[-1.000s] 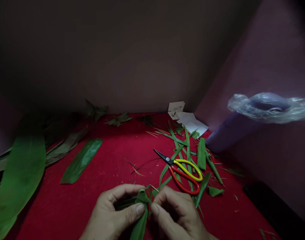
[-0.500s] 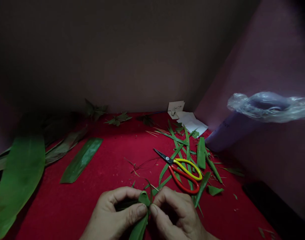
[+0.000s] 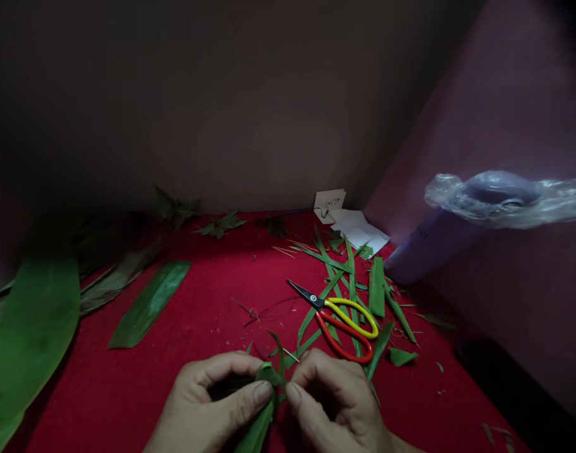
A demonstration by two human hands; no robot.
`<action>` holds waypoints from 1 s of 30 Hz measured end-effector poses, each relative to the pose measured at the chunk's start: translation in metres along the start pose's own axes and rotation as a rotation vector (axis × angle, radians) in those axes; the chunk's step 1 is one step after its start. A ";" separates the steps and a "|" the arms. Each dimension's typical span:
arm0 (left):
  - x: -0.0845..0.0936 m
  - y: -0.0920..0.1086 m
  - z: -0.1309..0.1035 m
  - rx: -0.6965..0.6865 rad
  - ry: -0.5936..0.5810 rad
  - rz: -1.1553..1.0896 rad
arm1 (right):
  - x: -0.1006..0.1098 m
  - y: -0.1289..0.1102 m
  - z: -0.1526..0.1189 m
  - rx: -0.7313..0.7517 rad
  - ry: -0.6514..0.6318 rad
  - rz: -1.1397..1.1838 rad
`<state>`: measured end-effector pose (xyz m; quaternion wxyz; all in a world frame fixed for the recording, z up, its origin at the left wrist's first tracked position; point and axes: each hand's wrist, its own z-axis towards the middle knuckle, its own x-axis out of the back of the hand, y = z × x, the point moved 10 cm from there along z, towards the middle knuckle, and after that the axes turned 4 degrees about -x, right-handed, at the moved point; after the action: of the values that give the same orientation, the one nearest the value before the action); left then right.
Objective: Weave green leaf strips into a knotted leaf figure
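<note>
A folded green leaf (image 3: 256, 433) sits pinched between the thumb and fingers of my left hand (image 3: 217, 399), low in the middle of the view. Its top curls over in a small loop by the thumb. My right hand (image 3: 332, 402) is closed at the fingertips on a thin end of the same leaf, just right of the loop. A narrow leaf tip sticks up between the hands, and a thin pale stick (image 3: 290, 355) shows behind the right fingers. Beyond the right hand lie scissors (image 3: 337, 321) with one yellow and one red handle, their blades closed.
Cut leaf strips (image 3: 351, 270) lie around the scissors on the red cloth (image 3: 217, 283). White papers (image 3: 358, 229) stand at the back. To the left are a cut leaf piece (image 3: 151, 305) and a large leaf (image 3: 36, 333). A plastic-wrapped purple object (image 3: 439, 242) leans at right, above a dark slab (image 3: 509, 384).
My hands have drawn slightly apart, and the leaf end between them is stretched further right. The whole view has shifted a little, so the surroundings sit slightly more to the left.
</note>
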<state>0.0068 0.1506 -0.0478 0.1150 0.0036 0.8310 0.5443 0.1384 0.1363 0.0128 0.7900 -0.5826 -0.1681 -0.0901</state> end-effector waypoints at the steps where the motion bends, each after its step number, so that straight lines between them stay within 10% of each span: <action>1: 0.000 -0.001 0.000 0.008 -0.004 -0.009 | 0.000 0.002 0.000 -0.019 -0.005 0.018; 13: -0.010 0.007 -0.001 -0.071 -0.108 -0.072 | 0.012 -0.006 0.000 0.181 0.060 0.048; 30: -0.011 -0.018 -0.008 0.240 -0.117 -0.391 | 0.017 -0.009 0.008 0.214 0.069 0.012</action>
<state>0.0179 0.1345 -0.0585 0.2650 -0.1124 0.8664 0.4080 0.1498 0.1422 0.0297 0.8537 -0.4923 -0.1462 -0.0871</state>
